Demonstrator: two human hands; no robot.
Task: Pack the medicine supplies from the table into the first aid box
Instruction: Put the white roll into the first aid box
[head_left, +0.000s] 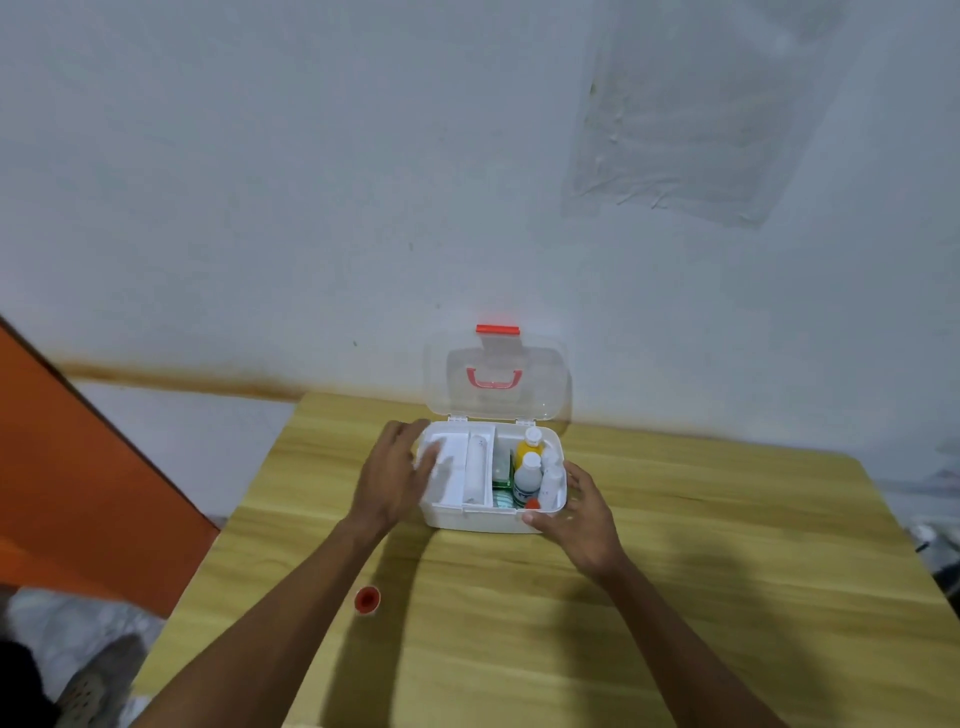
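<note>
On the wooden table (675, 597), the open first aid box (478, 519) is flanked by both hands.
The left hand (397, 475) is laid spread over the white tray (454, 467); the right hand (582, 512) is held open against the box's right corner; bottle (527, 480) labels cannot be read.

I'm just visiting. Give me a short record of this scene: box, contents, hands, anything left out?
box: first aid box, white, on the wooden table
lid: clear lid, open, upright
contents: bottles at right, white tray at left
left hand: left hand over the tray
right hand: right hand at the box's right front corner
left out: red cap
</note>
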